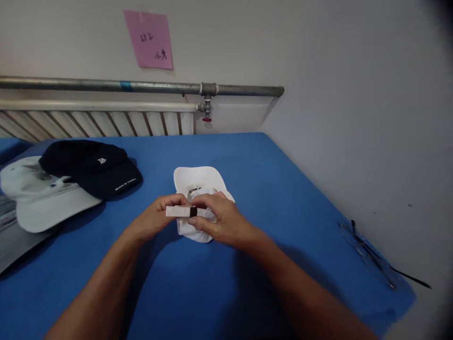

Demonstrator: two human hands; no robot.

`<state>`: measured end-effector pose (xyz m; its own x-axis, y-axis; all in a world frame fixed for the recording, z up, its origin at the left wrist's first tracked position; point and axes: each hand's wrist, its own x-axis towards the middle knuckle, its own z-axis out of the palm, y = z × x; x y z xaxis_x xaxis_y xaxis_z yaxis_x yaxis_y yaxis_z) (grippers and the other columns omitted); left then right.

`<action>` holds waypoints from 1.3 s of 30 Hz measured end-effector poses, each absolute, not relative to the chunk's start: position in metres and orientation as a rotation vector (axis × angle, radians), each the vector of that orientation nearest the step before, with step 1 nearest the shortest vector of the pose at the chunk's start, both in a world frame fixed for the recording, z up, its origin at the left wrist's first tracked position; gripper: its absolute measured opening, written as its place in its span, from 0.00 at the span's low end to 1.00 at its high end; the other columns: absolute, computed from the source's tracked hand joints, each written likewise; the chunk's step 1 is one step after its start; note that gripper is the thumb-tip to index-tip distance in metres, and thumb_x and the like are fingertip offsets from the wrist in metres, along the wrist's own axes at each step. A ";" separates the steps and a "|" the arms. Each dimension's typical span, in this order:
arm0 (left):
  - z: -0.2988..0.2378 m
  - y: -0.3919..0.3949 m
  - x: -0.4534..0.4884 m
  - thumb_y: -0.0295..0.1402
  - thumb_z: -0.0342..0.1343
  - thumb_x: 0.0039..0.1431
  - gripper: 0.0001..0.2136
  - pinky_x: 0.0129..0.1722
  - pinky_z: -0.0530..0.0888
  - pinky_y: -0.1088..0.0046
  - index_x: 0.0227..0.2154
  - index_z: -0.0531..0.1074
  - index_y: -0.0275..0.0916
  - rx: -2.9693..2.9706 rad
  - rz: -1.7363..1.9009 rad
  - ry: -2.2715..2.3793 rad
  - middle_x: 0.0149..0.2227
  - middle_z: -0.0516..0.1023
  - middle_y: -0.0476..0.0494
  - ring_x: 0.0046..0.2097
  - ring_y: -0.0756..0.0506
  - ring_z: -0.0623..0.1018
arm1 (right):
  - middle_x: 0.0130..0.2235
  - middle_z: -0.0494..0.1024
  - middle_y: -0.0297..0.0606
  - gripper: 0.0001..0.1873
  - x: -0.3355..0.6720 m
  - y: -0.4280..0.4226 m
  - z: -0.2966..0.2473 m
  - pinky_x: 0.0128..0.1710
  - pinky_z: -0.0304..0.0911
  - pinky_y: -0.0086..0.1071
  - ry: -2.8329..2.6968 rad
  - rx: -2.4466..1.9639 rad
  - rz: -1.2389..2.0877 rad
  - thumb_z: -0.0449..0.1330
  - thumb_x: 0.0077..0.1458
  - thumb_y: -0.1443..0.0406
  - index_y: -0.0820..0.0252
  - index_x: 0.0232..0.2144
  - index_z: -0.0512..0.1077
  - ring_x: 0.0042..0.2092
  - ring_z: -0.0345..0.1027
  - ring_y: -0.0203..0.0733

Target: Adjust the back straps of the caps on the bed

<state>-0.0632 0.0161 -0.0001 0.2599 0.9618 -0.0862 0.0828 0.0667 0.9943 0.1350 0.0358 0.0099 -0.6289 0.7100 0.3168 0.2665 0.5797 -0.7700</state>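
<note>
White cap (198,177) on the blue-covered bench (244,156), under both hands, brim pointing away from the wearer. Above it, a pale strip (178,211) with a dark band (193,211), held edge-on to view; whether it joins the cap, cannot tell. Left hand (154,221): fingers clamped on the pale end, grip partly hidden behind it. Right hand (224,219): thumb and forefinger pinched together on the strip just past the band.

Step in hand looks like working the strip at that band. Best done, I judge, with the left as steady anchor and the right making small, light adjustments; keep the strip flat, untwisted, and avoid pressing down on the crown. Dark cap (88,163) and pale cap (53,208) well off to the left.
</note>
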 end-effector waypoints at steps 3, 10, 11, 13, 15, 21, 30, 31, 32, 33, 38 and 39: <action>0.004 0.015 -0.059 0.36 0.62 0.47 0.10 0.26 0.61 0.77 0.22 0.69 0.36 1.309 0.902 1.110 0.22 0.67 0.52 0.25 0.52 0.64 | 0.40 0.77 0.34 0.12 0.132 0.035 0.006 0.46 0.60 0.35 -2.156 -0.758 1.022 0.63 0.55 0.60 0.54 0.43 0.73 0.42 0.69 0.40; 0.003 0.013 -0.063 0.38 0.64 0.48 0.11 0.29 0.64 0.76 0.22 0.73 0.36 1.246 0.865 1.086 0.24 0.70 0.50 0.27 0.51 0.67 | 0.39 0.76 0.33 0.12 0.135 0.035 0.003 0.43 0.61 0.32 -2.100 -0.726 1.105 0.63 0.54 0.62 0.54 0.42 0.72 0.41 0.69 0.38; 0.002 0.014 -0.065 0.42 0.63 0.50 0.13 0.30 0.65 0.75 0.23 0.74 0.35 1.225 0.867 1.065 0.24 0.72 0.49 0.28 0.51 0.68 | 0.38 0.75 0.33 0.12 0.136 0.035 0.003 0.42 0.61 0.31 -2.093 -0.747 1.107 0.64 0.53 0.62 0.54 0.42 0.71 0.40 0.68 0.38; 0.000 0.014 -0.070 0.51 0.57 0.54 0.20 0.33 0.68 0.74 0.26 0.77 0.35 1.169 0.865 0.986 0.27 0.75 0.45 0.30 0.49 0.70 | 0.37 0.74 0.33 0.13 0.136 0.035 0.004 0.41 0.61 0.31 -2.079 -0.784 1.134 0.65 0.52 0.62 0.55 0.41 0.71 0.40 0.68 0.38; 0.000 0.014 -0.073 0.57 0.51 0.55 0.28 0.34 0.70 0.71 0.31 0.79 0.34 1.130 0.847 0.893 0.30 0.77 0.40 0.32 0.46 0.73 | 0.38 0.74 0.33 0.13 0.137 0.037 0.005 0.42 0.61 0.31 -2.066 -0.806 1.180 0.65 0.51 0.61 0.55 0.40 0.71 0.40 0.67 0.38; -0.002 0.015 -0.076 0.56 0.57 0.52 0.26 0.34 0.74 0.68 0.32 0.78 0.34 1.200 0.807 0.835 0.33 0.76 0.39 0.34 0.44 0.75 | 0.32 0.72 0.31 0.07 0.138 0.043 0.004 0.38 0.60 0.30 -1.989 -0.867 1.344 0.64 0.50 0.64 0.57 0.33 0.72 0.36 0.65 0.36; 0.005 0.013 -0.068 0.45 0.60 0.54 0.16 0.34 0.72 0.72 0.28 0.74 0.34 1.345 0.704 1.052 0.28 0.72 0.47 0.33 0.48 0.72 | 0.29 0.68 0.28 0.10 0.137 0.046 -0.002 0.32 0.58 0.27 -1.935 -0.862 1.456 0.67 0.48 0.62 0.58 0.34 0.73 0.31 0.62 0.33; 0.007 0.013 -0.068 0.42 0.60 0.55 0.13 0.35 0.71 0.73 0.28 0.74 0.35 1.356 0.687 1.071 0.28 0.72 0.48 0.32 0.49 0.72 | 0.29 0.69 0.29 0.11 0.138 0.046 -0.002 0.32 0.58 0.27 -1.939 -0.857 1.471 0.67 0.48 0.62 0.58 0.34 0.73 0.32 0.62 0.33; 0.008 0.012 -0.068 0.41 0.59 0.55 0.12 0.35 0.71 0.73 0.29 0.73 0.35 1.358 0.679 1.077 0.28 0.72 0.49 0.32 0.50 0.72 | 0.29 0.69 0.29 0.12 0.139 0.047 -0.001 0.32 0.59 0.27 -1.940 -0.853 1.498 0.67 0.48 0.61 0.58 0.35 0.73 0.32 0.62 0.33; 0.009 0.012 -0.068 0.39 0.59 0.56 0.11 0.35 0.70 0.73 0.29 0.73 0.35 1.359 0.677 1.073 0.27 0.72 0.50 0.32 0.50 0.71 | 0.30 0.70 0.29 0.13 0.140 0.048 0.000 0.33 0.59 0.27 -1.943 -0.853 1.531 0.67 0.48 0.61 0.58 0.36 0.74 0.32 0.63 0.33; 0.009 0.012 -0.069 0.38 0.57 0.57 0.10 0.34 0.68 0.75 0.29 0.72 0.35 1.409 0.670 1.051 0.27 0.71 0.51 0.31 0.51 0.70 | 0.32 0.74 0.33 0.13 0.147 0.053 0.003 0.34 0.61 0.30 -2.020 -0.916 1.664 0.66 0.48 0.59 0.59 0.35 0.75 0.33 0.66 0.35; 0.009 0.012 -0.069 0.38 0.57 0.57 0.10 0.35 0.68 0.75 0.29 0.73 0.35 1.420 0.661 1.047 0.27 0.71 0.51 0.31 0.51 0.70 | 0.32 0.75 0.33 0.13 0.147 0.053 0.003 0.34 0.61 0.30 -2.039 -0.925 1.679 0.66 0.48 0.59 0.60 0.36 0.75 0.33 0.66 0.35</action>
<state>-0.0691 0.0117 0.0093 0.4350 0.8817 -0.1827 0.2145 0.0955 0.9720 0.1473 0.0528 0.0033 -0.7295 0.6696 -0.1397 0.2657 0.0892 -0.9599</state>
